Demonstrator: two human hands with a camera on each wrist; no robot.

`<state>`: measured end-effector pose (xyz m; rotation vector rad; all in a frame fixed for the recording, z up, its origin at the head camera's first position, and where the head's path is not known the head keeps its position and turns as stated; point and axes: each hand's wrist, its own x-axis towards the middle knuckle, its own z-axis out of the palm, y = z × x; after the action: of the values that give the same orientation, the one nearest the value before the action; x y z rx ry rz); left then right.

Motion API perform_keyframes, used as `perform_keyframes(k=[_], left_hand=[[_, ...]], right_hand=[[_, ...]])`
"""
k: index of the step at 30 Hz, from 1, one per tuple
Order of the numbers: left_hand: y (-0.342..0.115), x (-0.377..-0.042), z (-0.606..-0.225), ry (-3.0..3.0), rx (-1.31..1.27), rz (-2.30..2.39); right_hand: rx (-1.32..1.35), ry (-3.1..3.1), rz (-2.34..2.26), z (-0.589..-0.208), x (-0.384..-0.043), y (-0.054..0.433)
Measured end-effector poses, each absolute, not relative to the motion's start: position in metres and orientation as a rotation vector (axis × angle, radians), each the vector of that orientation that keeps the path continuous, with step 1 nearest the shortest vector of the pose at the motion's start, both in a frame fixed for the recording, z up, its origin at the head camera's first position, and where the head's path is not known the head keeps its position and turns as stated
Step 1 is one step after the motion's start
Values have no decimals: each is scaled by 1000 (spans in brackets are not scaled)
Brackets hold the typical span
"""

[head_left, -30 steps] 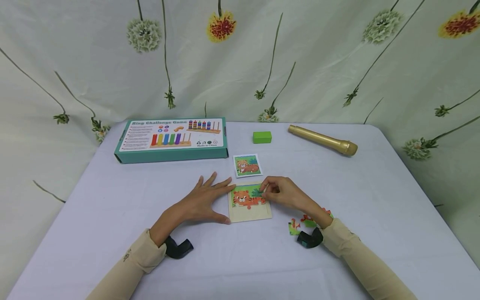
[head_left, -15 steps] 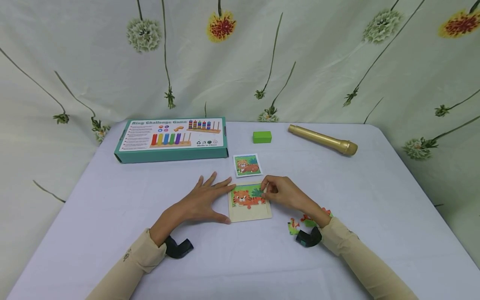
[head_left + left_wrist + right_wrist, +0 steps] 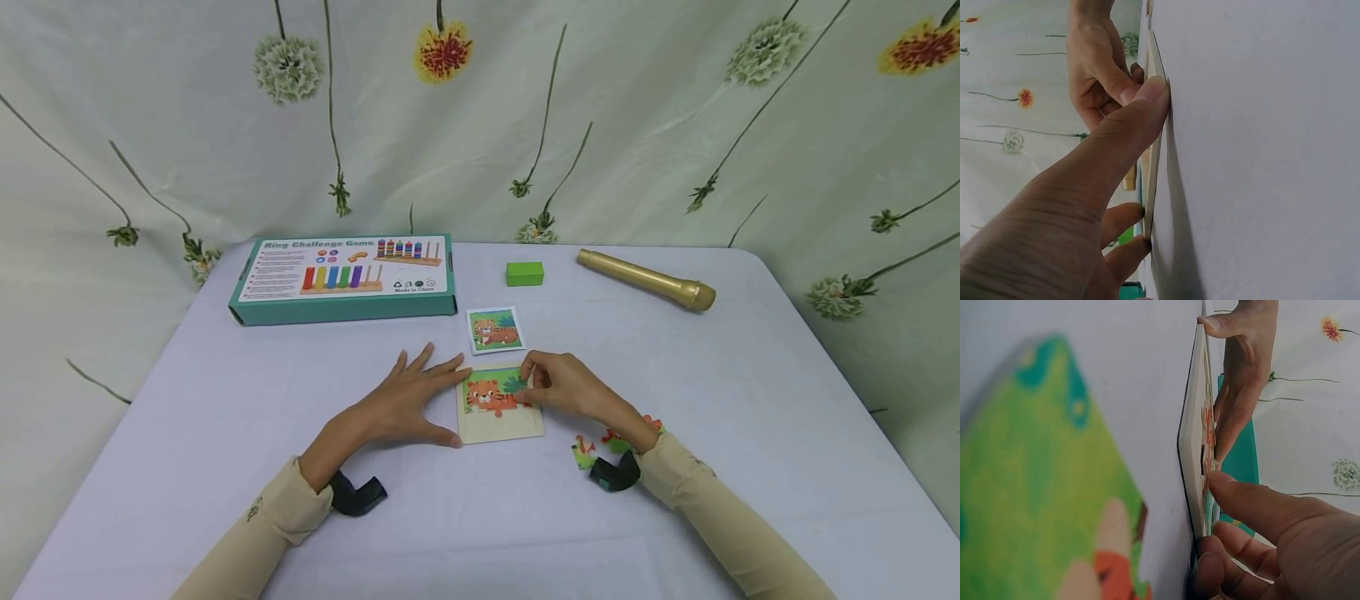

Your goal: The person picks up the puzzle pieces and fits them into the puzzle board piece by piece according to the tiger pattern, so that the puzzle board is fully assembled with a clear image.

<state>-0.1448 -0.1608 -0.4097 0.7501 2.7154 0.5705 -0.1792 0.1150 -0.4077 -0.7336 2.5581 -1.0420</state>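
A wooden puzzle board (image 3: 498,429) lies mid-table, its upper part filled with tiger pieces (image 3: 486,396) and its lower part bare. My left hand (image 3: 408,400) is spread at the board's left side. In the left wrist view, its thumb (image 3: 1150,94) touches the near corner and fingertips touch the far end of that edge. With curled fingers, my right hand (image 3: 573,387) pinches a puzzle piece at the picture's right side, which the fingers partly hide. Its thumb (image 3: 1221,479) rests on the picture in the right wrist view.
Loose puzzle pieces (image 3: 583,452) lie beside the right wrist, near a black curved wrist device (image 3: 617,473). Behind the board are a tiger picture card (image 3: 496,332), a green block (image 3: 524,274), a gold microphone (image 3: 645,281) and a Ring Challenge Game box (image 3: 341,312).
My right thumb has slid slightly left over the tiger picture, and the right wrist device has shifted a little left, with the nearest loose piece turning. The left hand stays put.
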Motion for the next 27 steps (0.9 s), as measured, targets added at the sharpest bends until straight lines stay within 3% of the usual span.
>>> perform_keyframes(k=[27], left_hand=[[-162,-145,-411,2723,741,566]], right_hand=[[-872,2472,-1062,-390,-167,136]])
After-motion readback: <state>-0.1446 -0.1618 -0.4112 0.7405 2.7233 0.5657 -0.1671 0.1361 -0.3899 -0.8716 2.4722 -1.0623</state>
